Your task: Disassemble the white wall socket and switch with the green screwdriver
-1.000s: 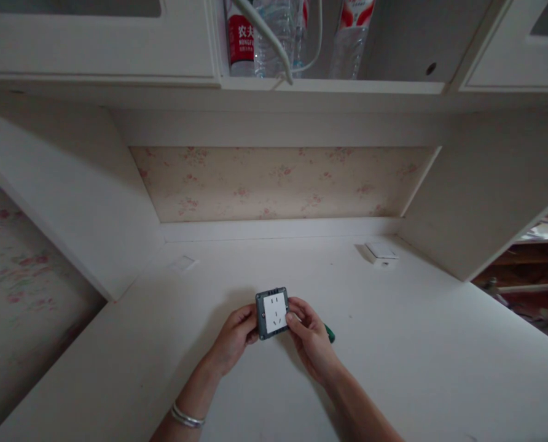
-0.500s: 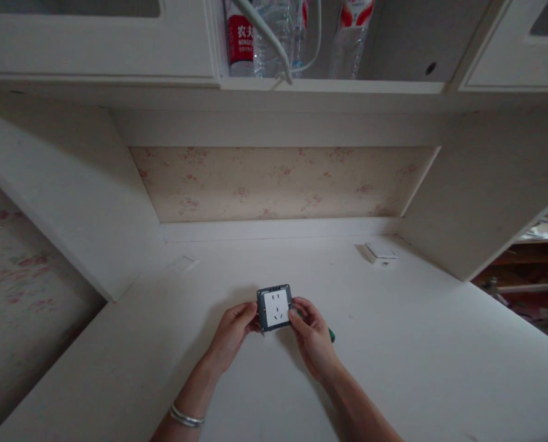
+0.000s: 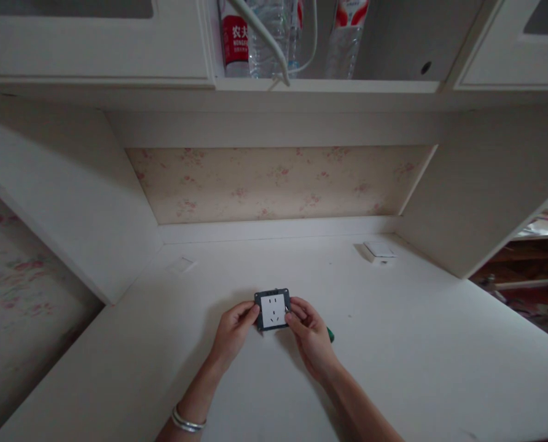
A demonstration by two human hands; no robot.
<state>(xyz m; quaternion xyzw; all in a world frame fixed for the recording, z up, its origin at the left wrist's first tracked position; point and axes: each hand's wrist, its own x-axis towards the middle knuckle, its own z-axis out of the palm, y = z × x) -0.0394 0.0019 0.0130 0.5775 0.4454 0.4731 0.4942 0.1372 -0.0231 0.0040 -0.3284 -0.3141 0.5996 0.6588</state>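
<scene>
A wall socket (image 3: 273,310) with a white face and a dark grey frame is held up over the white desktop, its slots facing me. My left hand (image 3: 232,331) pinches the frame's left edge between thumb and fingers. At the right edge, my right hand (image 3: 311,334) grips the socket too, its thumb at the lower right of the white face. The green end of a handle (image 3: 330,335) sticks out behind my right hand; the rest of that tool is hidden by the hand.
A white switch-like box (image 3: 379,252) lies at the back right of the desktop (image 3: 274,393). A thin white square frame (image 3: 182,265) lies at the back left. Overhead, a shelf holds plastic bottles (image 3: 345,40) and a hanging white cable (image 3: 269,40). Side panels flank the desktop.
The socket has tilted slightly, and its face now sits more level to my view. Both hands keep their hold on it. The whole view has shifted a little.
</scene>
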